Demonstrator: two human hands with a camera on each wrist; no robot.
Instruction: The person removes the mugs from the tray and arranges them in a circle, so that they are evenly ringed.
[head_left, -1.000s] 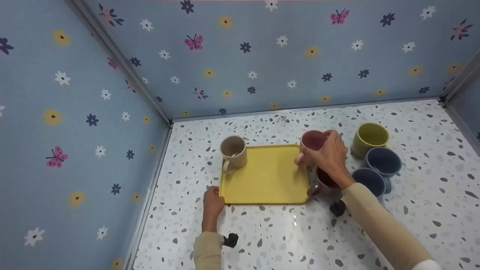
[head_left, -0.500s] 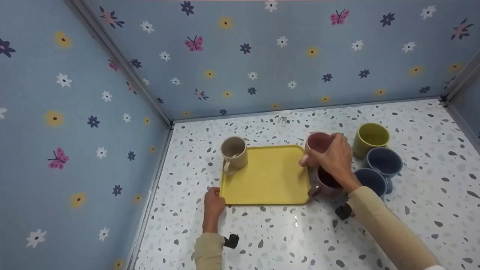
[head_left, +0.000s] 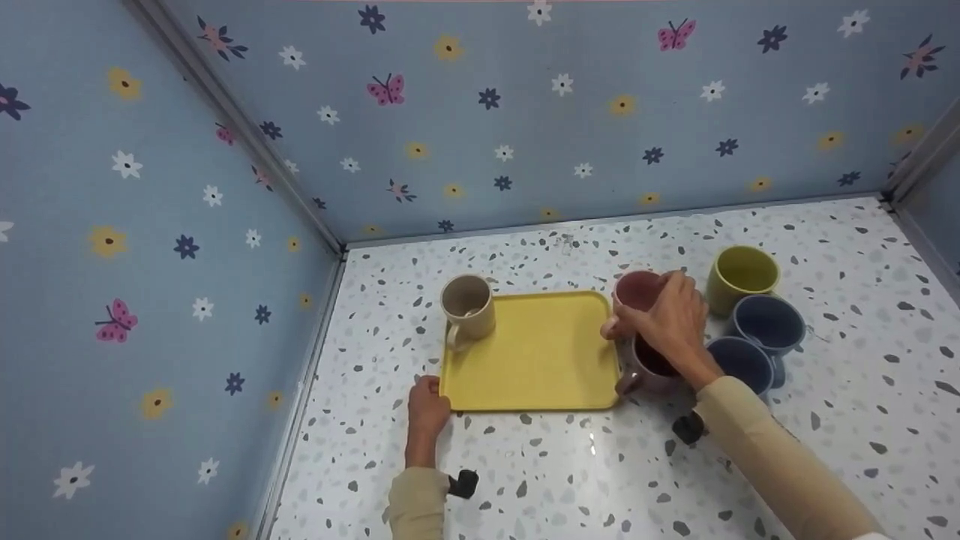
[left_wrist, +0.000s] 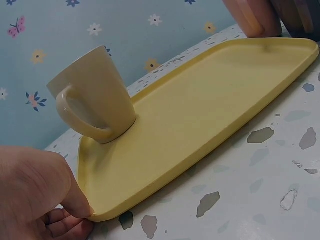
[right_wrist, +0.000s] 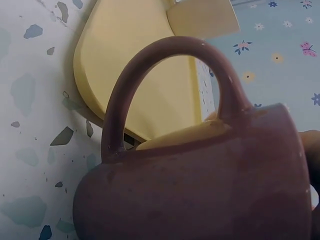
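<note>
My right hand (head_left: 675, 319) grips a pink mug (head_left: 637, 291) by its rim, thumb on the near side and fingers over the far side. The mug stands right at the right edge of a yellow tray (head_left: 547, 352), its handle toward the tray. Just in front of it is a dark maroon mug (head_left: 658, 384), which fills much of the right wrist view and partly hides the hand there. My left hand (head_left: 429, 405) holds the tray's near left corner, thumb against the rim (left_wrist: 115, 214), other fingers curled below. A beige mug (head_left: 476, 319) stands on the tray's far left corner.
To the right of my right hand stand a yellow-green mug (head_left: 727, 292) and two blue mugs, one farther back (head_left: 772, 345) and one nearer (head_left: 750, 367), close together. Flowered blue panels (head_left: 525, 112) wall the speckled table (head_left: 540, 472) at the back and left.
My right hand has moved the pink mug a little right and toward me, from overlapping the tray's far right corner to beside its edge. The left hand keeps its hold on the tray.
</note>
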